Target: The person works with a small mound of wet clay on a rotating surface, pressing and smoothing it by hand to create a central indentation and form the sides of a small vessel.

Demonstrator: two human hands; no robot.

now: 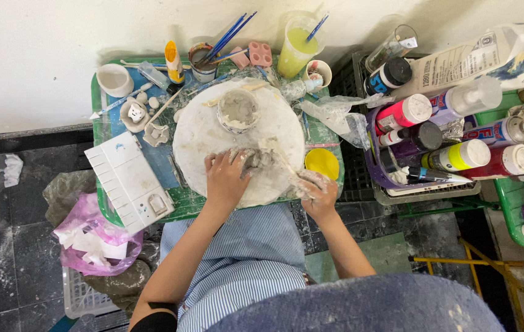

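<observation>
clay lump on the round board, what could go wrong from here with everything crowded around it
1. The clay lump lies near the round board's front edge; pressing by the left hand and right hand might push it off.
2. The cup of yellow-green liquid stands close behind and could tip.
3. Clay-coated hands may smear the yellow lid.

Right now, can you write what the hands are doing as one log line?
left hand: pressing clay lump | right hand: gripping clay-covered tool | base: round white board | behind: small clay bowl

Wet grey clay lump point(261, 161), matt and rough, on a chalky white round board point(207, 132); glossy plastic paint bottles point(458, 155) at three o'clock.
</observation>
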